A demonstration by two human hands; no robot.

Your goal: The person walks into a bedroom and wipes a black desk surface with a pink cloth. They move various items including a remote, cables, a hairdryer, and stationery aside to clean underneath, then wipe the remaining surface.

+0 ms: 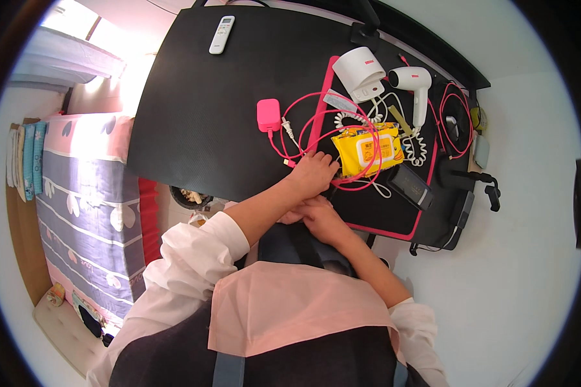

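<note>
My left hand [314, 172] is at the desk's front edge, back upward and fingers curled down over part of a coiled pink cable [314, 112]. Its palm is hidden, so a grip on the cable cannot be made out. Just below, my right hand [320, 216] lies close under my left wrist, its fingers partly hidden. The cable joins a pink charger [268, 115] and loops across a yellow pack of wipes [368, 149]. Beside the charger is a white two-pin plug [287, 128]. A white hair dryer [415, 84] and its white holder [360, 72] lie beyond the pack.
A black desk [189, 116] carries a pink-edged mat [358, 208]. A dark rectangular device [409, 186] sits right of the wipes. Farther off are a white remote control [221, 35] and another pink cable [457, 96]. At left stands a bed [87, 203]; a bin [189, 197] is below the desk.
</note>
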